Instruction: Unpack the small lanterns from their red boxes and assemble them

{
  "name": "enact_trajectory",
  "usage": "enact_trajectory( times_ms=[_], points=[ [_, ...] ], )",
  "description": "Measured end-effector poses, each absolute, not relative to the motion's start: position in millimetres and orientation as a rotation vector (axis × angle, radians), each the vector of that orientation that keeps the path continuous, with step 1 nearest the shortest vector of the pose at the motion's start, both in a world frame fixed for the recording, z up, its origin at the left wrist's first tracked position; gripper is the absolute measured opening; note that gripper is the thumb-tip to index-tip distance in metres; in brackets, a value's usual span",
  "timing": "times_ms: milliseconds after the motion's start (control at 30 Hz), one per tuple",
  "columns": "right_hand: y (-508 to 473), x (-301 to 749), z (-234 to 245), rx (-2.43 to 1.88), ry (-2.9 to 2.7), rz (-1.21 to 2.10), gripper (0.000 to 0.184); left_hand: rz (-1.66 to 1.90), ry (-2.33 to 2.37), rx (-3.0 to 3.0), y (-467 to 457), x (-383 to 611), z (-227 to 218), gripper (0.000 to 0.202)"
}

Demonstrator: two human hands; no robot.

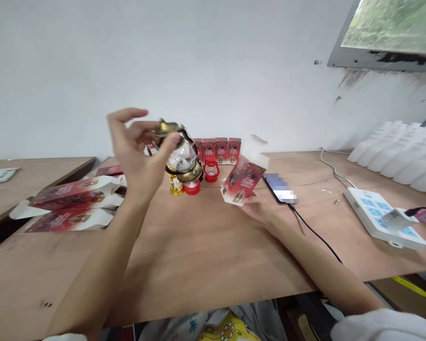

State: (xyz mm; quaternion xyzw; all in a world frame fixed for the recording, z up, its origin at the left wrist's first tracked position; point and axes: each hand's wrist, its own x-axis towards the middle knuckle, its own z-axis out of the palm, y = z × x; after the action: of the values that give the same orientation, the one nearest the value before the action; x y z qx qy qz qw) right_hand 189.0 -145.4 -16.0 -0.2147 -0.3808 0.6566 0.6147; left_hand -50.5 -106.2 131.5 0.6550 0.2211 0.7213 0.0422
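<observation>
Raised over the table, my left hand (138, 151) grips a small bronze-coloured lantern (182, 156) with a clear body, thumb and fingers around its upper part. The lantern hangs tilted and is a little blurred. My right hand (257, 206) holds a red printed box (244, 179) from below; its white top flaps stand open and the box leans to the right. What is inside the box is hidden. Behind the held lantern stand a gold lantern (176, 185) and a red lantern (210, 170), with another red lantern (192, 188) partly covered.
Closed red boxes (221, 150) stand in a row by the wall. Flattened boxes (71, 203) lie at left. To the right are a phone (279, 188) with a black cable, a white power strip (383, 215) and stacked white sleeves (399, 149).
</observation>
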Motion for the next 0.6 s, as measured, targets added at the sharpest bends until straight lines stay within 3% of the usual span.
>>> enact_trajectory(
  times_ms=[100,300,400,600],
  points=[
    [-145,191,-11,-0.53,-0.78,1.398,0.034,1.858,0.968,2.271,-103,-42,112,0.05],
    [-145,192,-10,-0.573,-0.664,1.359,0.021,1.188,1.229,2.605,-86,-18,67,0.034],
    [-142,193,-15,-0.559,-0.622,1.412,0.009,1.037,1.283,2.669,-78,-11,50,0.031],
    [-139,193,-19,-0.56,-0.597,1.446,0.012,0.935,1.324,2.736,-66,-11,34,0.023]
  ],
)
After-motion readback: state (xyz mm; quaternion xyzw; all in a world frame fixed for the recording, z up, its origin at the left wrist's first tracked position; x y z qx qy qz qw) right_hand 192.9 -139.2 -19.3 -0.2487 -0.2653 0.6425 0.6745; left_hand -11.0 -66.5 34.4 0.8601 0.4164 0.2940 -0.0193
